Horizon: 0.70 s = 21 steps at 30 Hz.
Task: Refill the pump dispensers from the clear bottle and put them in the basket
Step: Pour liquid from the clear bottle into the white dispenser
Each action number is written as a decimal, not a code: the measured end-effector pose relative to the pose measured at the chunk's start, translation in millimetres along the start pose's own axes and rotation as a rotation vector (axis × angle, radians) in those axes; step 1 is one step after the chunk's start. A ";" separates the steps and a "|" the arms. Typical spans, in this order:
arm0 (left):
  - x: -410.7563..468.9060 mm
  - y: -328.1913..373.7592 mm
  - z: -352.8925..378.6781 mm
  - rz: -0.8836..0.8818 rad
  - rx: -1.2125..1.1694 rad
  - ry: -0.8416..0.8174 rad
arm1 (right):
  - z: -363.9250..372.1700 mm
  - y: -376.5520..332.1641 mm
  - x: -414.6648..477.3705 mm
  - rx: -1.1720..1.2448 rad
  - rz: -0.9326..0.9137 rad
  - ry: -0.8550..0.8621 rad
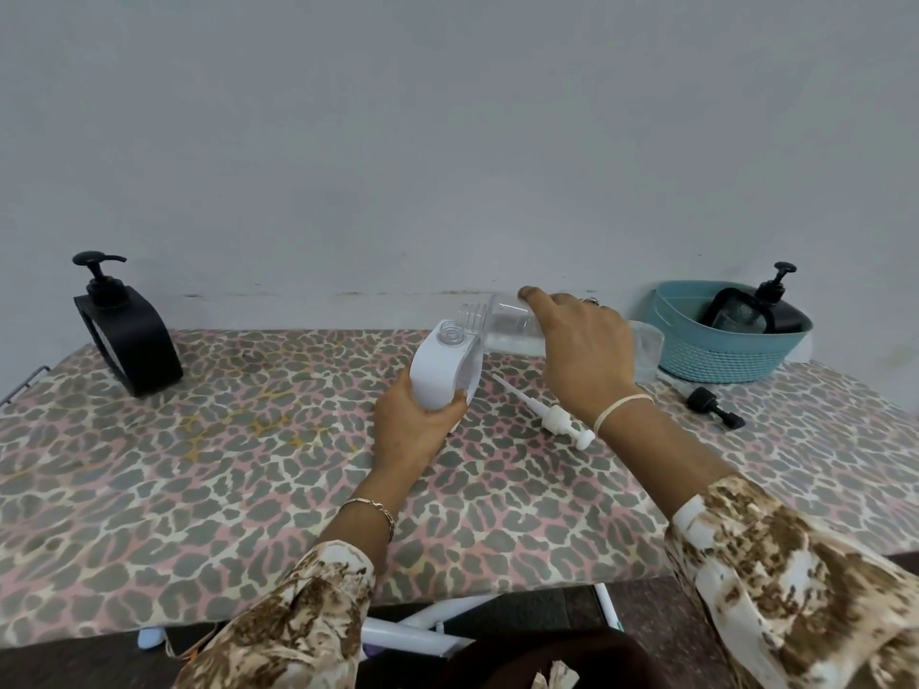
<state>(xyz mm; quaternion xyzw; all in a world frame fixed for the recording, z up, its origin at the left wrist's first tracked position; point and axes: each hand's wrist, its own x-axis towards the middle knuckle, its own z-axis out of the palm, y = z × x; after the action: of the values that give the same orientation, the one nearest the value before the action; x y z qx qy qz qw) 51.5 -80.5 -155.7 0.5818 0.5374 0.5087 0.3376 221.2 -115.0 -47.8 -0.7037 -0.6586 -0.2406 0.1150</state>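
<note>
White plastic: white dispenser (445, 375) sits tilted in left hand (413, 430), fingers curled round its lower body, open neck up, pump off. Above it, right hand (582, 350) grips bottle (512, 323) from the top, fingers wrapped over the barrel, index tip near the shoulder. Bottle lies near horizontal, mouth just beyond the right fingertips and just above the dispenser neck; touching or not, cannot tell. Clear liquid (507, 343) pools along its low side under the right fingers. On cloth (248, 440) between the 2 hands lies white pump (554, 417), just below the right palm, tube pointing toward the left fingers. Right of the right wrist, apart from it, lies black pump (713, 407). Teal basket (716, 355) sits beyond the right knuckles at the cloth's far edge, 1 black dispenser (776, 310) leaning inside, pump on. 2nd black dispenser (129, 335) stands well left of the left fingers, pump on. Chain bracelet (380, 512) on left wrist, pale band (621, 410) on right; patterned sleeves (776, 579).
</note>
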 end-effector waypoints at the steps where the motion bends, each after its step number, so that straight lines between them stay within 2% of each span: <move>1: -0.1 0.3 -0.1 -0.001 -0.001 -0.001 | -0.4 -0.2 0.1 -0.005 -0.003 -0.002; 21: -0.3 3.8 -1.4 -0.043 0.005 -0.022 | -5.6 -1.3 2.2 -0.005 -0.035 0.011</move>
<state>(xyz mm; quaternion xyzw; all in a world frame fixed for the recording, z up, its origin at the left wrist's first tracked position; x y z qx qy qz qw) 51.2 -81.8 -151.9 0.5765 0.5473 0.4937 0.3526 219.0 -115.6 -42.1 -0.6911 -0.6695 -0.2480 0.1126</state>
